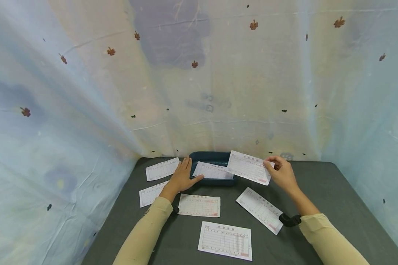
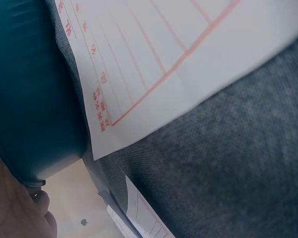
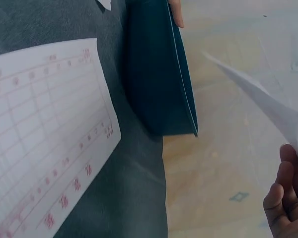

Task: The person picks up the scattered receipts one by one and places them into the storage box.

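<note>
Head view has the right hand (image 1: pixel 283 173) pinching a flimsy, feather-light slip (image 1: pixel 250 167) by its right edge over the tray (image 1: pixel 208 157), left hand (image 1: pixel 181 178) flat beside it.

Soft, even, bright light, faint shadows, no glare. The head view bows outward at its edges. Both wrist views are close and slightly blurred, softest toward 6 o'clock.
</note>
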